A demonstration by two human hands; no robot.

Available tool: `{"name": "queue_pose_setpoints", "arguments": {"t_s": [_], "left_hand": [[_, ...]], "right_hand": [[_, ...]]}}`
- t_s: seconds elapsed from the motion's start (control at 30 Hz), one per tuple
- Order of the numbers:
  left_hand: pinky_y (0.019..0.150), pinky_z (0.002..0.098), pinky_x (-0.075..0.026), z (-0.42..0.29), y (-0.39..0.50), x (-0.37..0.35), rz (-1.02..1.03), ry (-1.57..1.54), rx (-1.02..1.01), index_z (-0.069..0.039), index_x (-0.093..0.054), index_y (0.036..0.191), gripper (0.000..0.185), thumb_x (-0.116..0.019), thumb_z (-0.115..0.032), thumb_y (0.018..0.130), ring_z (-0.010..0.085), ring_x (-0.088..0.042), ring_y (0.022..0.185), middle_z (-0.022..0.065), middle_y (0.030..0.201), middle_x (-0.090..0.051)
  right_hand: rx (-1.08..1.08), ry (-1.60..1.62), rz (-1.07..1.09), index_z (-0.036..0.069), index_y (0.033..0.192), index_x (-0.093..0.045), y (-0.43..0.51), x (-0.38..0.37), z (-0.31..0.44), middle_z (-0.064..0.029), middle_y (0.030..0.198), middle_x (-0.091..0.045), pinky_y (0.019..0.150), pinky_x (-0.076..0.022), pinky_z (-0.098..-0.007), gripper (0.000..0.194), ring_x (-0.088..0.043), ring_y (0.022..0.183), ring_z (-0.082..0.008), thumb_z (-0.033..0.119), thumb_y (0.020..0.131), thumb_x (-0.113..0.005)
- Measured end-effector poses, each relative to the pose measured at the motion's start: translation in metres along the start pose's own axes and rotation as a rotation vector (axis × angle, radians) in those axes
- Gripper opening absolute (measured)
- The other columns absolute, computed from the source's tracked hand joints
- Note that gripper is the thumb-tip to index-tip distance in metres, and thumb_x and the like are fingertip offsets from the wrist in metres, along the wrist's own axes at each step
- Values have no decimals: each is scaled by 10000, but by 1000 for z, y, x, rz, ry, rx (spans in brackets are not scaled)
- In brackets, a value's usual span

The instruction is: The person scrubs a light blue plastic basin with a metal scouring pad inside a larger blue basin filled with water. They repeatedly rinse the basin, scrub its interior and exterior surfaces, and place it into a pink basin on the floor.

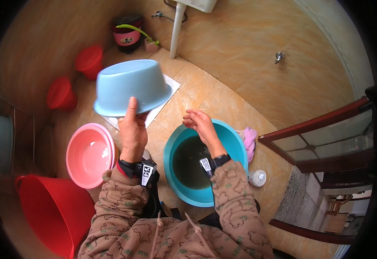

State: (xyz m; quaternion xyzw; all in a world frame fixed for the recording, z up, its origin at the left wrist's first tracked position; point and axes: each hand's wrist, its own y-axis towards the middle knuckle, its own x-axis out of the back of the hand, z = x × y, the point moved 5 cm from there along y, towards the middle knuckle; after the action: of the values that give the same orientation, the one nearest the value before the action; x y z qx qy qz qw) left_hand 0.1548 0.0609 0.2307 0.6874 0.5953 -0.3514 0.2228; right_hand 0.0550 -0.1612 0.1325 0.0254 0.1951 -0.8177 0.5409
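Note:
My left hand grips the rim of a light blue plastic basin, thumb on its outer wall and fingers under the edge. The basin is held upside down in the air, its base facing up. My right hand holds nothing; its fingers are bent and slightly apart, above the far rim of a large turquoise tub. Dark, murky water stands in that tub. Left of it, pink plastic basins, one inside another, sit tilted with the opening towards me.
A large red tub stands at the lower left. Red buckets and a black-and-pink bucket line the wall. Right of the turquoise tub are a purple cloth and a white lidded container. A framed glass door stands at the right.

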Motion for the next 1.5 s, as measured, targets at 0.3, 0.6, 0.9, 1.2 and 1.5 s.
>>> {"name": "queue_pose_setpoints", "arguments": {"t_s": [0.3,0.6,0.9,1.2,1.5], "left_hand": [[1020,453,-491,111,-84,-57,403,-5,577,2,-433,1371,500,-609,-257,981,268,-587,1179,135,1304,-567],[779,305,-529,178,-125,-50,451,361,521,4,-605,1178,446,-598,-395,982,153,-626,927,71,1067,-651],[641,240,-465,181,-128,-48,419,403,539,-34,-652,1067,376,-635,-394,962,83,-573,796,24,949,-645],[831,331,-528,160,-115,-54,418,295,559,-11,-558,1218,445,-581,-392,990,170,-626,976,74,1114,-636],[919,378,-533,126,-84,-56,382,213,439,33,-558,1250,488,-588,-378,989,224,-641,1043,117,1151,-650]], "right_hand": [[20,14,-297,30,1085,-599,-151,85,24,-73,955,-650,789,-538,-325,254,-645,841,-171,266,1008,-546],[533,-602,-461,-2,875,-616,-183,63,72,-85,778,-621,610,-492,-282,244,-592,666,-163,144,806,-799],[403,-807,-536,24,766,-525,-171,58,59,-104,738,-564,570,-464,-374,317,-559,652,-273,160,763,-811],[532,-719,-666,19,813,-572,-152,81,36,-99,720,-602,590,-471,-365,203,-583,644,-219,162,905,-683],[-200,-126,-606,21,874,-616,-110,163,-94,-51,638,-582,499,-527,-298,234,-626,577,-161,243,950,-612]]}}
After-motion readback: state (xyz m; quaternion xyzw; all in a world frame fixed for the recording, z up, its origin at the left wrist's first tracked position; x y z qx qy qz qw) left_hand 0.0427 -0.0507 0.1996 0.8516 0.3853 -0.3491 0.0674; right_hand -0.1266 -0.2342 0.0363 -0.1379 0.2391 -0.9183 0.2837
